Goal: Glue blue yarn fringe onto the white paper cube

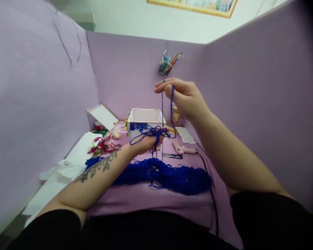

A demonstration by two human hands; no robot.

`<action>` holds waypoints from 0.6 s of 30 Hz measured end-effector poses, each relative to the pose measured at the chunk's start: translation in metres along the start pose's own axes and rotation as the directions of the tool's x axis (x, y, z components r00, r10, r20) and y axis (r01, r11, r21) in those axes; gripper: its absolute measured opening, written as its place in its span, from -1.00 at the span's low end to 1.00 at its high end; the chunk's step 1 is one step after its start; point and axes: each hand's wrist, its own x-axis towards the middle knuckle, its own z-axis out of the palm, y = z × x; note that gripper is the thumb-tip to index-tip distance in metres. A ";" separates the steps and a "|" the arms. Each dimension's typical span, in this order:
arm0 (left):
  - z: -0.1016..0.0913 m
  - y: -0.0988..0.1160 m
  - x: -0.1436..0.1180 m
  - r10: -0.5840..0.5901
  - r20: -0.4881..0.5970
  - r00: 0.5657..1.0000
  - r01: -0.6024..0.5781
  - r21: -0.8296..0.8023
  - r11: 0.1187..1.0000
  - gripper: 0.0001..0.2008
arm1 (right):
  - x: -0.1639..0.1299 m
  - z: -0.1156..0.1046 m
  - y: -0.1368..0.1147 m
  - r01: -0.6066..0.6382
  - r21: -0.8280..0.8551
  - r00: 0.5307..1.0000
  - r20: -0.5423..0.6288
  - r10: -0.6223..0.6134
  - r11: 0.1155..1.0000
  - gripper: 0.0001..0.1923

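Note:
Loops of blue yarn (158,133) are bunched around the fingers of my left hand (146,143), which is closed on them in front of the white box. Higher up and to the right, my right hand (184,95) pinches a strand of the same yarn, which runs down between the hands. A large blue skein (172,175) lies across the table below both hands. Behind my left hand stands a white open box (146,115), with short blue yarn pieces (138,126) along the upper part of its front.
A pink glue gun (184,149) with a black cord and thread snips (172,156) lie at the right. Red and green yarn scraps (103,146), white sheets (75,159) and a tilted white panel (103,116) are at the left. A pen cup (165,67) hangs on the back wall.

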 end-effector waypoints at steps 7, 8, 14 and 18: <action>-0.026 0.030 0.005 0.062 -0.202 0.977 -0.085 -0.106 0.991 -0.82 | -0.053 0.000 0.011 -0.219 0.025 0.962 0.171 0.212 0.975 -0.67; -0.033 0.034 0.001 0.054 -0.204 0.977 -0.080 -0.121 0.989 -0.81 | -0.074 -0.002 0.021 -0.286 -0.069 0.915 0.278 0.294 0.956 -0.73; -0.056 0.040 -0.017 0.020 -0.256 0.966 -0.062 -0.155 0.986 -0.78 | -0.197 -0.005 0.077 -0.392 -0.538 0.397 0.633 0.665 0.746 -0.23; -0.070 0.042 -0.021 0.048 -0.306 0.951 -0.113 -0.198 0.974 -0.79 | -0.223 -0.010 0.088 -0.406 -0.666 0.253 0.577 0.777 0.626 -0.16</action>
